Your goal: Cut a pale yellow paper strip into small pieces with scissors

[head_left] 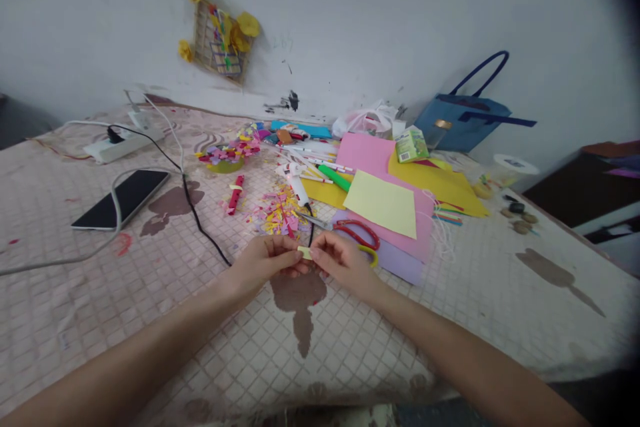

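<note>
Between my two hands is a small strip of pale yellow paper (305, 253), pinched at both ends above the checked tablecloth. The fingertips of my left hand (273, 257) close on its left end, and those of my right hand (340, 258) on its right end. Just beyond my hands lie red-handled scissors (361, 232), a yellow scissor handle (370, 254) partly behind my right hand, and a heap of pink and yellow paper scraps (277, 210). A white glue gun (295, 181) rests behind the scraps.
Stacked coloured sheets (383, 203) lie to the right, with a green box (411, 145) and a blue bag (460, 120) behind. On the left are a phone (123, 200), a power strip (125, 145) and a black cable (200, 220). A red paper piece (236, 195) lies near the middle.
</note>
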`<state>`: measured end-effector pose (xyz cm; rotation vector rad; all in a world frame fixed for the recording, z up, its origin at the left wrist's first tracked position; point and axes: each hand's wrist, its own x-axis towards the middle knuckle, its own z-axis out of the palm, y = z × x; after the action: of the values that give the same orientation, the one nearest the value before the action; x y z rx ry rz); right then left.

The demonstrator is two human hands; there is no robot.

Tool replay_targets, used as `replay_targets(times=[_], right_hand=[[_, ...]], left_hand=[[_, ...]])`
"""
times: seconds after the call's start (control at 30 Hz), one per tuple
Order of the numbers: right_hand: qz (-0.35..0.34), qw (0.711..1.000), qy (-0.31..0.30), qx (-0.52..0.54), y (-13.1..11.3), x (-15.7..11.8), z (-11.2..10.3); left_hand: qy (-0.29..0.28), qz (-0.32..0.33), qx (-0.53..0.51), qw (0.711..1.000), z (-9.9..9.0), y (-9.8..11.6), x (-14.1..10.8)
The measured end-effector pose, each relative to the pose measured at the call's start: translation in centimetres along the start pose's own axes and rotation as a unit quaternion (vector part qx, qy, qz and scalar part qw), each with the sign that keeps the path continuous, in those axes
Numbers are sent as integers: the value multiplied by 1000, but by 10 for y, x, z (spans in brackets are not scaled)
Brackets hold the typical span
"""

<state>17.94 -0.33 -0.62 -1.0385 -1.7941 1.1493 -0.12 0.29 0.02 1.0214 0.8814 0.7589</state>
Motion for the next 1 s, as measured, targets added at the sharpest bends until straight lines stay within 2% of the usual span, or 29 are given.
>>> replay_targets(times=[0.23,0.57,0.7,0.87,1.0], right_hand=[[33,999,-8,35,2,2,1],[54,992,-40,105,-2,2,5],[77,987,-52,132,-1,2,7],[77,987,-48,130,0,1,5],[78,984,-45,156,2,2,4]], left_hand=[[-18,-6,28,999,3,2,-3],[4,37,85,996,3,1,-2],[15,30,87,996,2,1,-2],[-4,1,77,997,2,1,-1],[-16,18,92,995,2,1,0]])
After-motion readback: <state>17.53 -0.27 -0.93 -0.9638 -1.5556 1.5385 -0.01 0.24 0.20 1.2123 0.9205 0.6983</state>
